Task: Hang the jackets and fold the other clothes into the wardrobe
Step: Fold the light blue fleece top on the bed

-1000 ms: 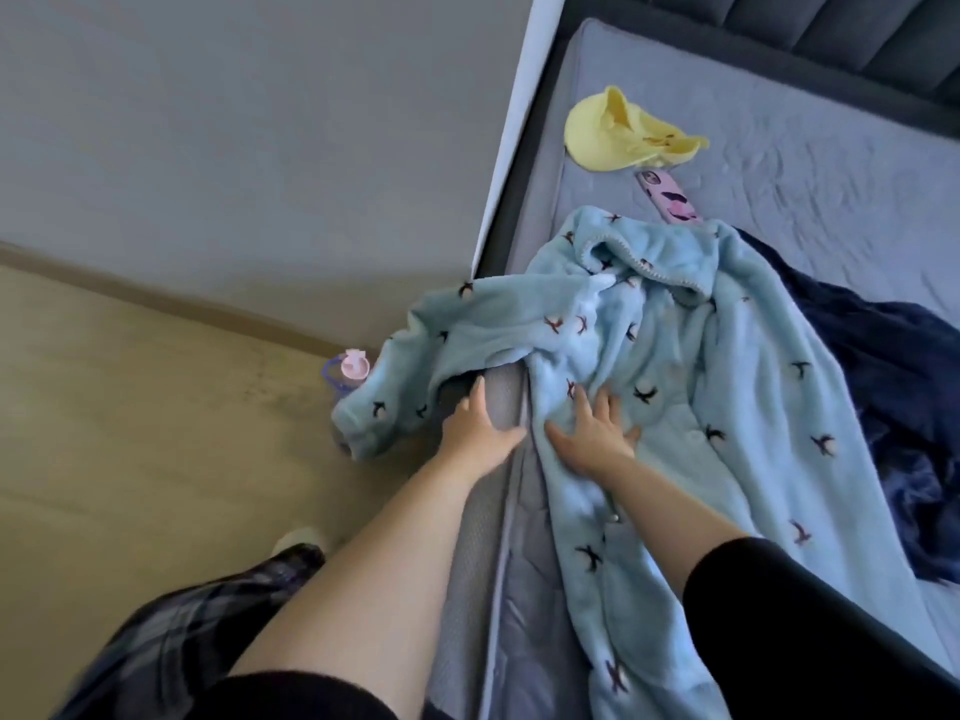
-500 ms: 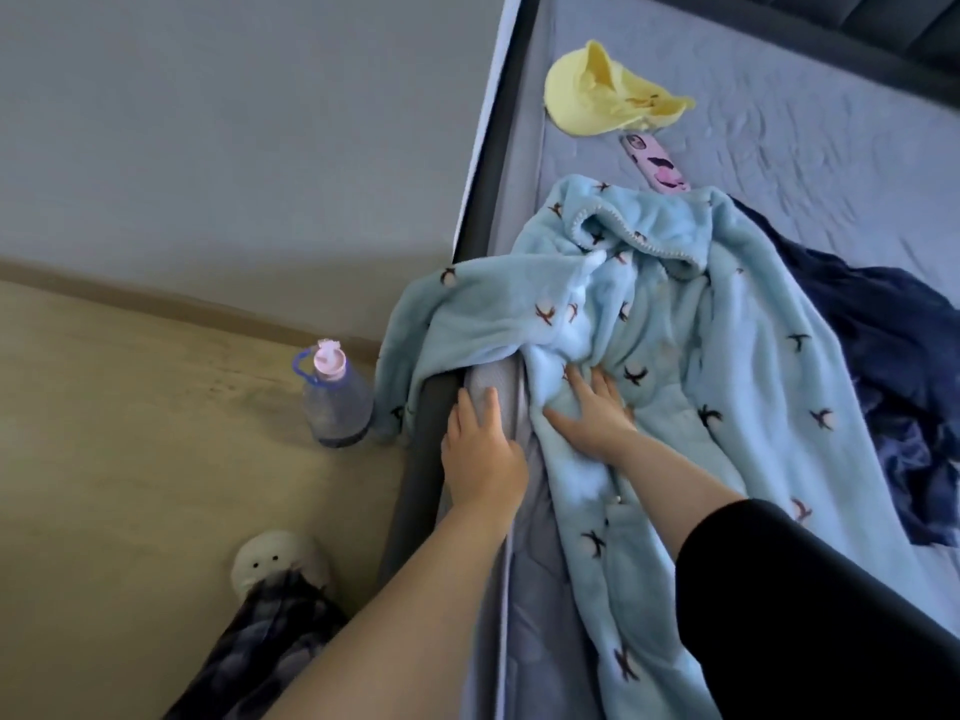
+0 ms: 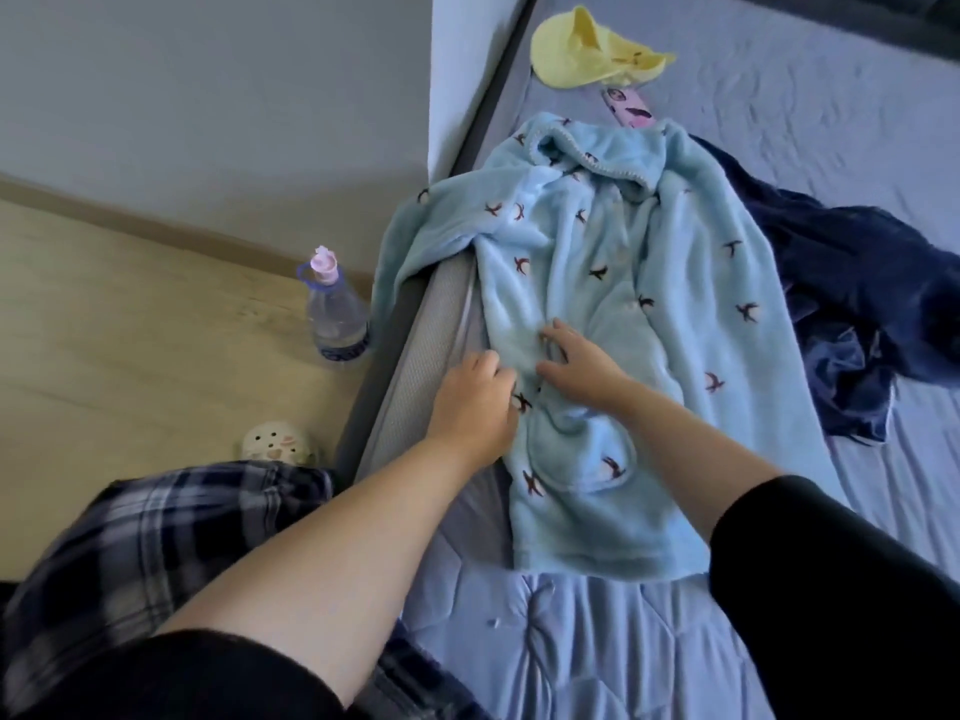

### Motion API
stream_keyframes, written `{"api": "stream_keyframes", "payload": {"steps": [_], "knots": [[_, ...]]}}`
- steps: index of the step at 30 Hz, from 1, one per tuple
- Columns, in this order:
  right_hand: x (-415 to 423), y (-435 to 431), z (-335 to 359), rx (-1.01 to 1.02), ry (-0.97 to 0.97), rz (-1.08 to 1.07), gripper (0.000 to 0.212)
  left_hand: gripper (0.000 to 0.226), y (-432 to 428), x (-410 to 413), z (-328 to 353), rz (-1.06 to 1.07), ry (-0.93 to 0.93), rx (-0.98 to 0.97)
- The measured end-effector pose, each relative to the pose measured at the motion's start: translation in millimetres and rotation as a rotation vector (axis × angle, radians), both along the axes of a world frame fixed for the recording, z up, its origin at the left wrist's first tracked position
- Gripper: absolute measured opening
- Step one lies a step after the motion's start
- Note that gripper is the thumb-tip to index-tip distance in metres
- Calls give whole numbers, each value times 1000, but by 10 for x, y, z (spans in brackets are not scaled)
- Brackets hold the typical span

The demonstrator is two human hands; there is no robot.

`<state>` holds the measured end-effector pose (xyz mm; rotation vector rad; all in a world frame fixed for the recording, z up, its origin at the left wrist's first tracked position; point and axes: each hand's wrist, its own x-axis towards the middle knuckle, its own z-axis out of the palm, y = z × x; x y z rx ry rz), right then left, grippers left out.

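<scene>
- Wooden floor point(image 3: 130, 345) on the far left, grey wall behind it; a bed point(image 3: 597, 641) with a lilac quilted cover fills the right.
- Water bottle point(image 3: 332, 309) stands upright on the floor just beside the bed frame; a pale perforated shoe point(image 3: 278, 449) shows near the plaid trouser leg point(image 3: 145, 537).
- Light blue fleece robe point(image 3: 623, 304) with a bird print lies spread lengthwise on the bed, hood away from the person, one sleeve hanging over the bed's left edge. Likely laid flat for smoothing before folding or hanging.
- Left hand point(image 3: 475, 402) at the robe's left edge, fingers curled; looks like it pinches the fabric, but I cannot tell for sure.
- Right hand point(image 3: 576, 363) rests on the robe just beside it, fingers apart and lightly bent, not closed on anything.
- Yellow cap point(image 3: 587, 54) and pink phone point(image 3: 628, 109) lie past the hood.
- Dark navy garment point(image 3: 872, 304) is bunched at the right, partly under the robe, waiting its turn.
</scene>
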<state>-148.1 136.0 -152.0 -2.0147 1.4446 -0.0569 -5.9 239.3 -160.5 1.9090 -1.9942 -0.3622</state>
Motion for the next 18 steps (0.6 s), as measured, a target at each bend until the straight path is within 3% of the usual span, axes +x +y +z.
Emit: {"api": "stream_keyframes", "payload": {"steps": [2, 3, 5, 7, 8, 10, 12, 15, 18], "knots": [[-154, 259, 73, -82, -117, -73, 56, 23, 79, -148, 37, 66, 123, 157], [-246, 399, 99, -118, -160, -84, 56, 36, 120, -219, 28, 149, 215, 288], [-436, 663, 124, -172, -151, -29, 58, 69, 183, -345, -21, 309, 411, 462], [-601, 900, 124, -165, -108, 54, 63, 81, 216, -420, -34, 453, 597, 537], [-663, 1003, 127, -152, -73, 102, 69, 75, 210, -437, -31, 546, 747, 572], [-749, 1174, 127, -142, 53, 225, 88, 41, 207, -444, 22, 725, 1157, 665], [-798, 1285, 124, -148, 211, 363, 108, 16, 237, -398, 118, 772, 1376, 790], [-810, 1369, 95, -241, 383, 489, 125, 24, 198, -127, 298, 752, 1382, 776], [-725, 1379, 42, -408, 504, 391, 116, 29, 102, 310, 435, 870, 1208, 593]]}}
